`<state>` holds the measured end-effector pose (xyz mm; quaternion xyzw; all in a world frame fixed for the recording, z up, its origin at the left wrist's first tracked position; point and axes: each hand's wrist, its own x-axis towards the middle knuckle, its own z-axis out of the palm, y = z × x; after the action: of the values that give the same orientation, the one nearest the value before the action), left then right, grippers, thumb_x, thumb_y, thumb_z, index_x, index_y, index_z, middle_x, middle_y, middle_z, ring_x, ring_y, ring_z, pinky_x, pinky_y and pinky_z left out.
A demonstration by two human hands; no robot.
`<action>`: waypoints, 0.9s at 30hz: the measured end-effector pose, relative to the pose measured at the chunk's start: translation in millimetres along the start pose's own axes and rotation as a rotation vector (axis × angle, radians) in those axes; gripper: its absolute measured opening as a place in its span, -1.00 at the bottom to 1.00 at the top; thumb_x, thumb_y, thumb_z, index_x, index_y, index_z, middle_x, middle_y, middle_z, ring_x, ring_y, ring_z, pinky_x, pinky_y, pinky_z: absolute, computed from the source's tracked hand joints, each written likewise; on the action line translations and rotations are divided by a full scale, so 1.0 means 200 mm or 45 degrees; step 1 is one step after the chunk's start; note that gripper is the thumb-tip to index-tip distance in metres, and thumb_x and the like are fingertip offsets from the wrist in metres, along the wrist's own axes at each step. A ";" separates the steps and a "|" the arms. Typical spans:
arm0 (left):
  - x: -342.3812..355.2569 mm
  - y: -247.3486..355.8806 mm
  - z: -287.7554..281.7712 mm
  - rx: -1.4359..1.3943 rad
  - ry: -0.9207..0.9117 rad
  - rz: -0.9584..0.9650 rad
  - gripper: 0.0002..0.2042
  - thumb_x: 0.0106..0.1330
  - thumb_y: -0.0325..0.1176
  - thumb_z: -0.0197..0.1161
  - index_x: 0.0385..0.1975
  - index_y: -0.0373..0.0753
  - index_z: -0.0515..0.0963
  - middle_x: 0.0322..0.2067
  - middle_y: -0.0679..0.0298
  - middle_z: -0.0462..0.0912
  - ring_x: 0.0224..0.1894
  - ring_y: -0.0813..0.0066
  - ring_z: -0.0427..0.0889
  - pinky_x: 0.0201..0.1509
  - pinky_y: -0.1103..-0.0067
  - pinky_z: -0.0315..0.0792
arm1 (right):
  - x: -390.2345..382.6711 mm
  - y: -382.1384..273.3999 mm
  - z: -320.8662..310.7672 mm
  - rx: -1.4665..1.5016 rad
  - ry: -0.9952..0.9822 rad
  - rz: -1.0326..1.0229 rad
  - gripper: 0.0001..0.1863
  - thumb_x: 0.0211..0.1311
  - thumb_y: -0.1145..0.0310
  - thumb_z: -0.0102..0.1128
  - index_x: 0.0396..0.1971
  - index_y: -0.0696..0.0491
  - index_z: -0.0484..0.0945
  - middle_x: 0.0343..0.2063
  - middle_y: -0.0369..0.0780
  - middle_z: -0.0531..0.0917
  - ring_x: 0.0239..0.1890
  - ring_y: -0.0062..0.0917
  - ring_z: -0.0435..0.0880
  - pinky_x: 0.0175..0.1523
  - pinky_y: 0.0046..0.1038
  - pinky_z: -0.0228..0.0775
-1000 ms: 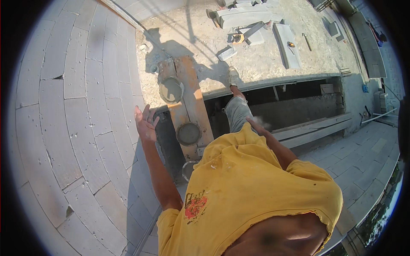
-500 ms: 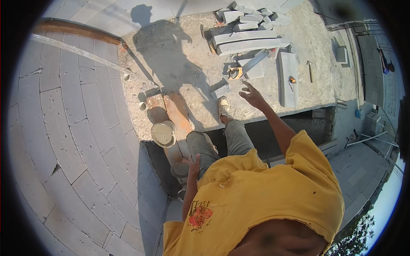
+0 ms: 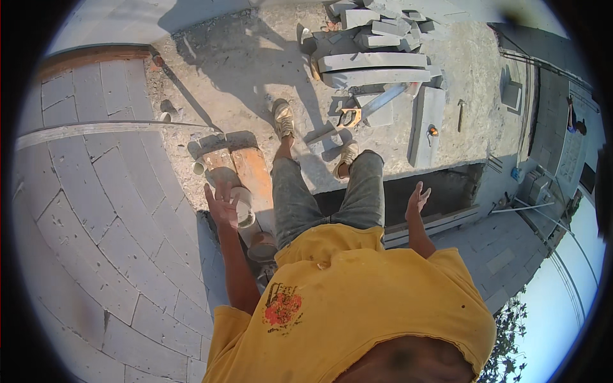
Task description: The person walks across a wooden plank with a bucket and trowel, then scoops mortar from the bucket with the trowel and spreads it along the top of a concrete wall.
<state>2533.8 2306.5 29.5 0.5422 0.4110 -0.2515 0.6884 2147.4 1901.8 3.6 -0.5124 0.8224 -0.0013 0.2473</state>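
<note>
Hovering left hand [image 3: 221, 203] spreads above bucket [image 3: 244, 210] rim.

Yellow shirt [image 3: 357, 300] is covering most of the ground under the person, plus the near end of the wooden plank [image 3: 252, 175]. Left hand [image 3: 223, 204] is overlapping the white bucket [image 3: 242, 207], hiding part of its rim; contents not readable. Right hand [image 3: 418, 199] is showing only its back. Small tool [image 3: 461, 115] beside the grey blocks [image 3: 377, 60] is too tiny to identify. Fisheye rim is cutting off the pavers [image 3: 96, 210] on the left.
</note>
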 end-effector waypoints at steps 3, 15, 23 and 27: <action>0.12 0.25 0.16 0.681 0.127 0.400 -0.35 0.35 0.04 0.00 0.33 -0.12 0.01 0.30 0.14 0.15 0.30 0.18 0.19 0.31 0.15 0.05 | -0.38 0.02 0.33 -0.440 -1.103 -0.434 -0.08 0.21 -0.18 0.01 0.36 0.08 -0.12 0.34 0.00 0.04 0.40 -0.16 -0.06 0.41 -0.25 -0.22; 0.13 -0.94 0.39 1.880 -0.137 0.193 -0.18 0.12 -0.05 0.31 0.31 -0.25 0.04 0.26 -0.15 0.10 0.31 -0.10 0.11 0.32 0.20 0.09 | 0.13 -1.05 2.29 -0.435 -0.827 -1.019 -0.27 0.08 0.29 0.17 0.26 0.11 0.14 0.11 0.05 0.39 0.14 -0.14 0.41 0.22 -0.23 0.22; 0.23 -0.86 0.33 1.763 0.093 0.180 -0.25 0.12 -0.21 0.28 0.25 -0.38 0.08 0.24 -0.12 0.15 0.29 -0.09 0.14 0.31 0.18 0.08 | 0.45 -1.50 3.12 -0.655 -0.592 -0.988 -0.30 0.13 0.37 0.05 0.28 0.07 0.03 0.21 -0.03 0.25 0.17 -0.12 0.38 0.20 -0.27 0.28; 0.24 -0.87 0.34 1.637 0.164 0.171 -0.24 0.11 -0.20 0.29 0.24 -0.40 0.09 0.23 -0.11 0.16 0.28 -0.10 0.15 0.30 0.16 0.09 | 0.58 -1.46 3.36 -1.710 -0.358 -1.323 -0.40 0.14 0.22 0.07 0.18 0.14 0.24 0.12 -0.05 0.38 0.18 -0.27 0.38 0.18 -0.22 0.24</action>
<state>2441.6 2196.8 -100.7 0.8846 0.1842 -0.3706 0.2148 2626.4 1833.8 -558.3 -0.8571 0.2716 0.4359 -0.0407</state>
